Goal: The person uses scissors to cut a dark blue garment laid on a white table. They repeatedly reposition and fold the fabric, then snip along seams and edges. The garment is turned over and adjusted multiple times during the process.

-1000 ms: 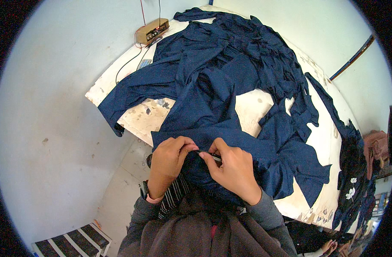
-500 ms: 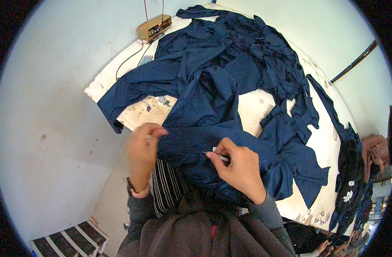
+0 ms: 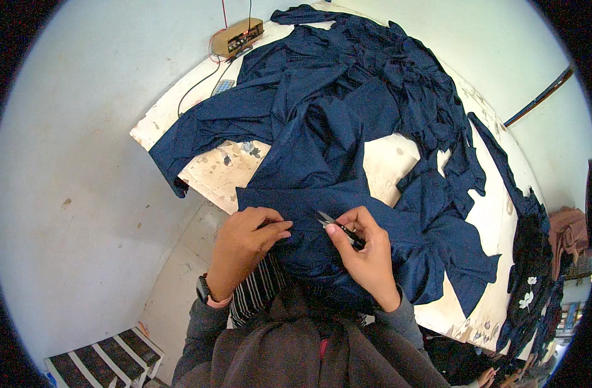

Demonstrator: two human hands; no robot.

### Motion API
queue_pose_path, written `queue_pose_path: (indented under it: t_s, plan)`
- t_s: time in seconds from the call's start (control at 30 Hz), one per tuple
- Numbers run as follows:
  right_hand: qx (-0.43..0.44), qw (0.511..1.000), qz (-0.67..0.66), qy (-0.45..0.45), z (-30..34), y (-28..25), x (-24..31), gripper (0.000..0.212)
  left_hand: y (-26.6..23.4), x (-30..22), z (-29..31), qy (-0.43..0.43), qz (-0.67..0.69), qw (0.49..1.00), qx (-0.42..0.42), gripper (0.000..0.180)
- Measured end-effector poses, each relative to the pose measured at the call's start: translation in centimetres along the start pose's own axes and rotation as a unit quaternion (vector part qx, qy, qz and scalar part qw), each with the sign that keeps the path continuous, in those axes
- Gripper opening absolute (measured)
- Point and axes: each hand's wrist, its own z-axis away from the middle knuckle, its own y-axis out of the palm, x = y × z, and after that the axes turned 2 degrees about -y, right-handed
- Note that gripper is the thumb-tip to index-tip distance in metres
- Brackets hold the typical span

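Your right hand (image 3: pixel 365 252) is closed around the snips (image 3: pixel 355 240), thumb and fingers wrapped about the handle, with the blades apart and aimed up and to the left over the navy cloth (image 3: pixel 338 197). Your left hand (image 3: pixel 247 236) is bent inward over the left part of that same cloth, thumb and fingertips drawn near each other; whether they pinch a fold, a thread or nothing, you cannot tell from here. The cloth under your hands lies at the near side of the pale table (image 3: pixel 389 161) and drops off its edge toward the striped cloth (image 3: pixel 260 294) at your lap. As for how far along you are, the snips are out and gripped, and the cloth is spread before you, but no blade is seen biting into it, and any clipped ends or loose threads are too small to make out. More navy cloth (image 3: pixel 412 77) lies crumpled across the far side of the table, away from both hands; nothing shows which of it has been worked and which has not, so how much is left looks impossible to judge.
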Motion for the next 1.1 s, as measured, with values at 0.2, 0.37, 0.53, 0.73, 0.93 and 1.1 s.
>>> queue_pose_path:
  t_s: [0.2,0.37,0.53,0.73,0.93,1.1]
  plan:
    - [0.005,0.998,0.062,-0.026,0.2,0.0,-0.3,0.025,1.3,0.7,-0.1,0.006,-0.051,0.999,-0.004,0.015]
    - [0.02,0.985,0.151,-0.077,0.0,0.6,0.6,0.027,1.5,1.0,-0.1,0.006,-0.078,0.997,-0.006,0.015]
    - [0.047,0.968,0.227,-0.096,-0.9,1.8,1.6,0.028,0.9,0.8,-0.8,0.038,-0.098,0.994,-0.019,0.012]
    - [0.069,0.956,0.261,-0.119,-1.7,3.0,2.2,0.027,1.3,0.9,-0.8,0.048,-0.125,0.991,-0.029,0.013]
    - [0.044,0.966,0.232,-0.102,-1.6,2.5,2.5,0.027,-2.8,5.7,0.3,-0.1,-0.178,0.961,-0.186,0.016]
    - [-0.017,0.994,0.09,-0.06,-1.3,1.8,2.0,0.025,-4.8,6.8,1.9,-0.164,-0.158,0.955,-0.191,0.019]
